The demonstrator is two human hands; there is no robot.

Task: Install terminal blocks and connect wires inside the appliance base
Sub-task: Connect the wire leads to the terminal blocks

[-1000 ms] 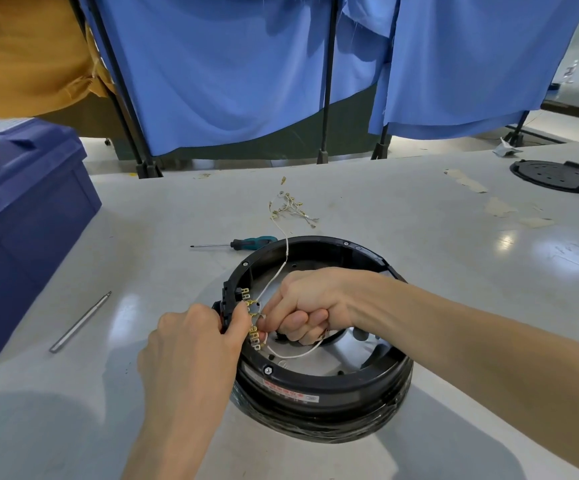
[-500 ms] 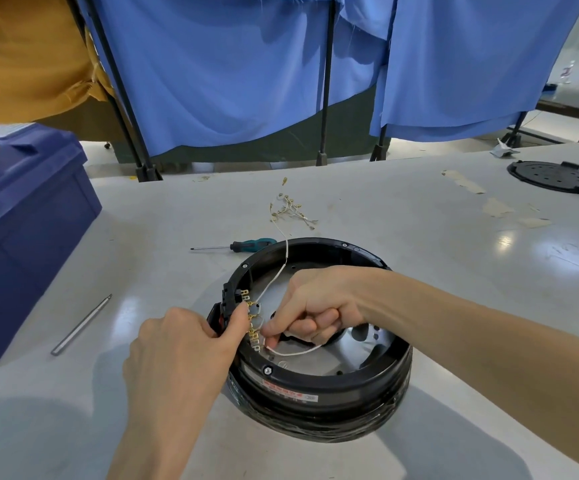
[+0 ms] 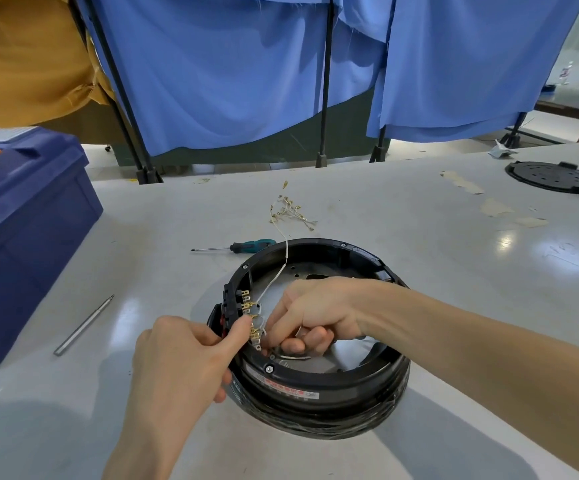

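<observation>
The right hand (image 3: 312, 313) has its fingers curled tight and pinches the end of the white wire (image 3: 282, 268) right by the low brass tabs (image 3: 251, 323). The left hand (image 3: 184, 362) grips the terminal block (image 3: 234, 304), thumb on the inner side and fingers curled outside the rim, so the block cannot wiggle. To do this step well, I think the right hand should push the wire end straight onto one tab, slow and in line, while the left hand pushes back. A crooked push could bend the thin tab. The terminal block sits on the left wall of the appliance base (image 3: 315, 393). Its long side runs along that wall, from far to near, and its tabs point right, into the round middle. The wire goes up from the tabs, over the far rim, to a small bunch of wires (image 3: 289, 211) toward the far edge of the worktop (image 3: 454, 271). The base stands close to the near edge, about in the middle.
</observation>
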